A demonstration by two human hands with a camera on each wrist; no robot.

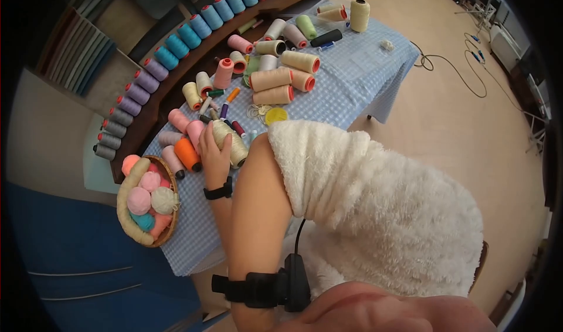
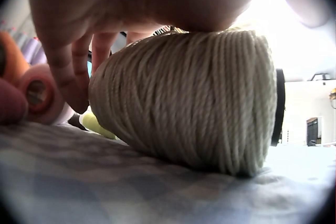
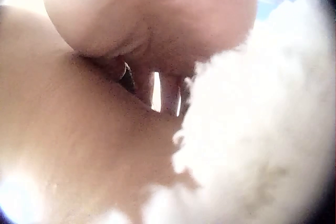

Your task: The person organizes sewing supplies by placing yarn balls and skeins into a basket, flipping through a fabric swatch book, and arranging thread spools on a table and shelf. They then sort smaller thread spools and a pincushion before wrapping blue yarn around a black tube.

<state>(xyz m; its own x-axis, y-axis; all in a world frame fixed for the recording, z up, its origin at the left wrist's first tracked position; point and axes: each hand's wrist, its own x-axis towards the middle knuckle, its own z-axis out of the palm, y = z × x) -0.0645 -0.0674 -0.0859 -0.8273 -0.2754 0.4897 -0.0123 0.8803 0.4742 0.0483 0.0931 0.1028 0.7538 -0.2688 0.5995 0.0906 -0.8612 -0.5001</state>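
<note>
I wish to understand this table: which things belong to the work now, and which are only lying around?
Seemingly in the work:
- left hand
- cream thread cone, which it holds

Seemingly just lying around:
- orange cone
- peach cones
- yellow round item
- basket with yarn balls

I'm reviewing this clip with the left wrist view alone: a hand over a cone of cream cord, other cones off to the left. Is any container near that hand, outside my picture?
Observer: Yes, the head view shows a woven basket of yarn balls to the left of the left hand.
Operator: Is anything worn on that arm?
Observer: A black strap goes round the wrist.
Operator: What about the end of the table farthest from the basket?
Observer: A pale yellow thread cone stands upright there on the checked tablecloth.
</note>
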